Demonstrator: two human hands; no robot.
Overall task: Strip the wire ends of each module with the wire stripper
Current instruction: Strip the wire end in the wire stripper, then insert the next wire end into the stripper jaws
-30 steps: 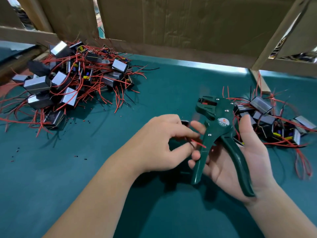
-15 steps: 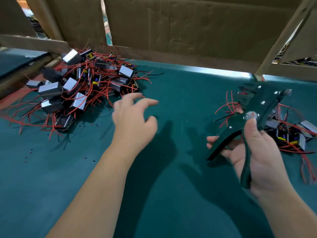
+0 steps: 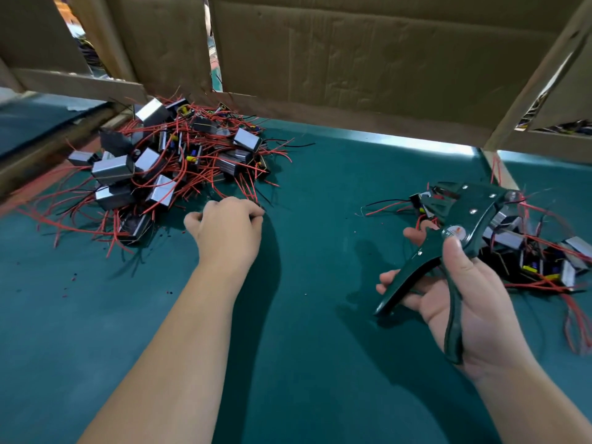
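Open green surface (image 3: 314, 331) stretches between the arms; a cardboard wall (image 3: 368, 59) closes the far edge. The left hand (image 3: 227, 235) sits at the near rim of the big module pile (image 3: 153, 168), grip curled, on a wire or not I cannot tell. The right hand (image 3: 474, 302) wraps its grip round the wire stripper (image 3: 461, 209), beside a smaller pile (image 3: 528, 248). Its round sticker (image 3: 455, 232) is unreadable.

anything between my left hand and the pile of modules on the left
Nothing visible. The left hand sits at the near edge of the heap of silver box modules with red wires, fingers curled at the wire ends; whether they pinch one is unclear.
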